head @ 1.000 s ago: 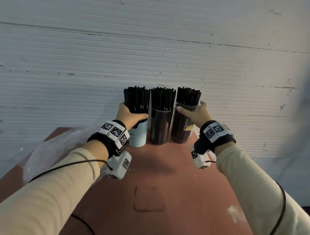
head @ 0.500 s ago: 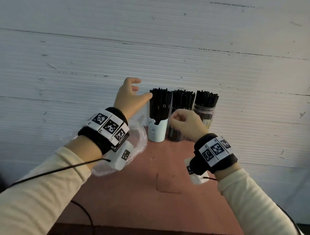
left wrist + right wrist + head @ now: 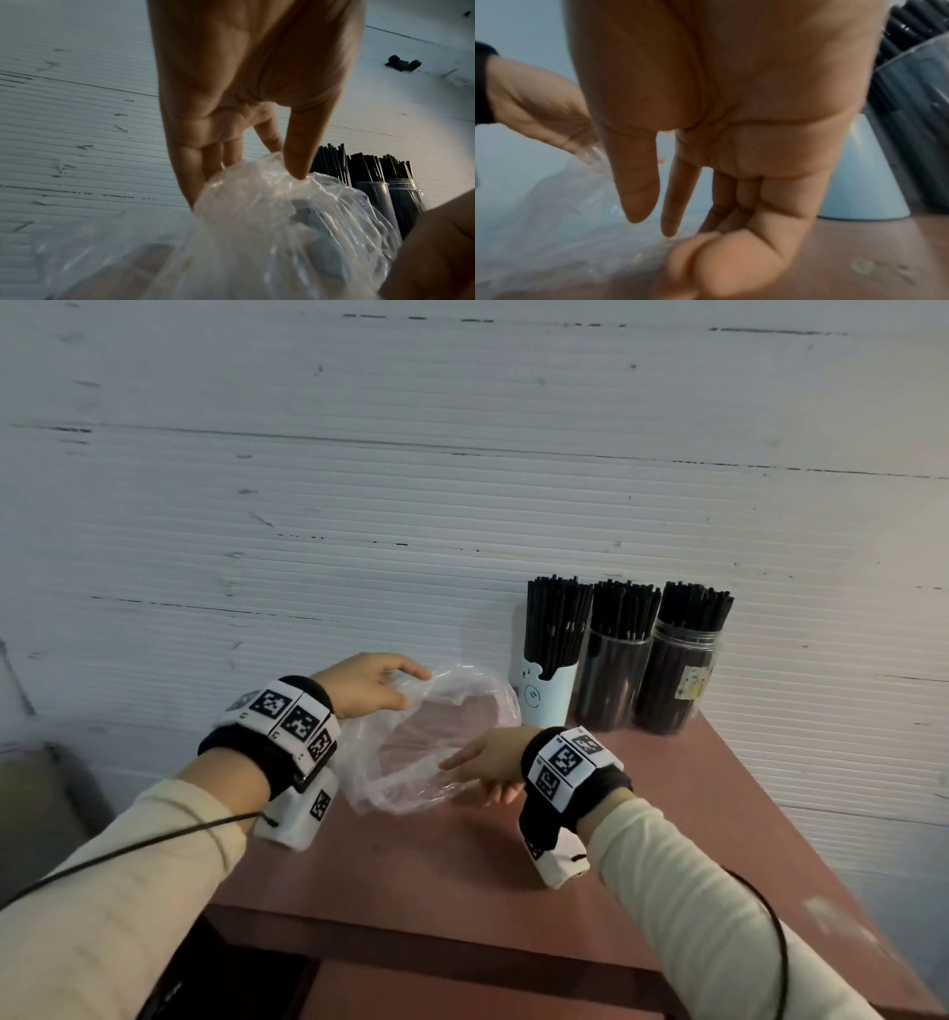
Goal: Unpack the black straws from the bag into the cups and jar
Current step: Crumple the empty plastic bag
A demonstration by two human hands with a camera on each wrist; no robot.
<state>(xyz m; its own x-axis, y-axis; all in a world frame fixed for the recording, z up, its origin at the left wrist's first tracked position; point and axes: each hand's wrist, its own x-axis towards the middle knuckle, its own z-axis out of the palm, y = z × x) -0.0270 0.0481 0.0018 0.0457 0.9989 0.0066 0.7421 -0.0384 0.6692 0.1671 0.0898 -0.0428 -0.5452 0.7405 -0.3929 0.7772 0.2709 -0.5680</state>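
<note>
Black straws [image 3: 621, 613] stand upright in a pale blue cup [image 3: 542, 698], a clear cup [image 3: 608, 690] and a clear jar [image 3: 672, 690], in a row against the wall. A clear plastic bag [image 3: 411, 752] lies left of them on the table, and no straws show inside it. My left hand [image 3: 405, 688] pinches the bag's far rim; in the left wrist view its thumb and fingers [image 3: 295, 162] close on the crumpled bag [image 3: 257, 223]. My right hand [image 3: 452, 770] reaches the near rim, with thumb and forefinger [image 3: 670, 213] straight and the other fingers curled.
The reddish-brown table [image 3: 513, 891] stands against a white ribbed wall [image 3: 359, 505]. Its front edge [image 3: 411, 932] is close to me, and its left edge runs just beyond the bag. A small black fitting [image 3: 402, 65] is on the wall.
Both hands have left the containers and gone down-left to the bag. The left hand, raised and open before, now pinches its rim. My view has turned left, so the containers sit further right.
</note>
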